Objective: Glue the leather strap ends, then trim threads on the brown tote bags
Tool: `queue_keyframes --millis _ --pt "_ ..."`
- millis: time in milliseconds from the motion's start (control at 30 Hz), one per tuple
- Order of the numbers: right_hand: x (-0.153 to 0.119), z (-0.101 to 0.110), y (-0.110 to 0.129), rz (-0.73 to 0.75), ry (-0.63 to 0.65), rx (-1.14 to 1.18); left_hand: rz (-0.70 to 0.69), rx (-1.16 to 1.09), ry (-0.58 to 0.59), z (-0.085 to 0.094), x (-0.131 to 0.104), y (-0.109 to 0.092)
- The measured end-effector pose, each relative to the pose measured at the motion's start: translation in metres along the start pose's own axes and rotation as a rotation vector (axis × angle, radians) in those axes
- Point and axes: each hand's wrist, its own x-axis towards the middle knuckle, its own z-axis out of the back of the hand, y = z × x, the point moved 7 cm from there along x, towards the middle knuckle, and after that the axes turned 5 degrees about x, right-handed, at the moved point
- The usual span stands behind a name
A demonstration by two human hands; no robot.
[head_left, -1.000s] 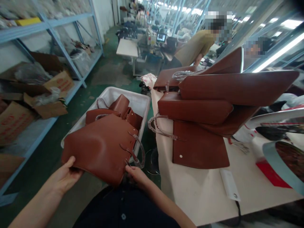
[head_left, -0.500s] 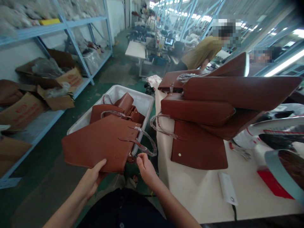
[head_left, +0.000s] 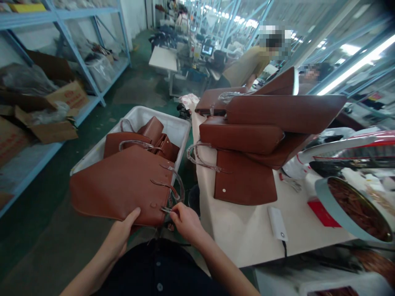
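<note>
A brown leather handbag (head_left: 120, 185) lies tilted at the near side of the white bin, its plastic-wrapped handles (head_left: 178, 185) pointing right. My left hand (head_left: 125, 228) grips its near edge, thumb on the upper face and fingers hidden underneath. At the bag's right edge, my right hand (head_left: 187, 220) is closed with its fingers pinched on a small silver metal piece (head_left: 166, 209). Whether that piece is a tool or part of the bag's fittings I cannot tell. Behind this bag, several more brown bags (head_left: 151, 127) lie in the white bin (head_left: 182, 123).
On the table (head_left: 234, 234) to my right are stacked brown bags (head_left: 247, 172), a white device with a cord (head_left: 277, 224), a red box (head_left: 322, 213) and a round tin (head_left: 322, 197). Shelving with cartons (head_left: 55, 119) stands left. A person in yellow (head_left: 247, 65) bends over farther back.
My right hand has moved slightly left and down to the bag's edge, and the silver metal piece now shows at its fingers. My left hand keeps its grip. The view has shifted right.
</note>
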Motion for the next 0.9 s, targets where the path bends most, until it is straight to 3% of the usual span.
queue_keyframes --millis 567,800,900 --pt "0.024 -0.014 0.016 0.081 0.064 0.114 0.022 -0.046 0.054 0.012 0.002 -0.001" --pt "0.038 -0.029 0.015 0.076 0.103 0.328 0.047 -0.041 0.036 0.026 0.004 -0.014" --pt "0.046 -0.035 0.026 0.126 0.165 0.33 0.077 -0.024 -0.003 0.038 0.008 -0.022"
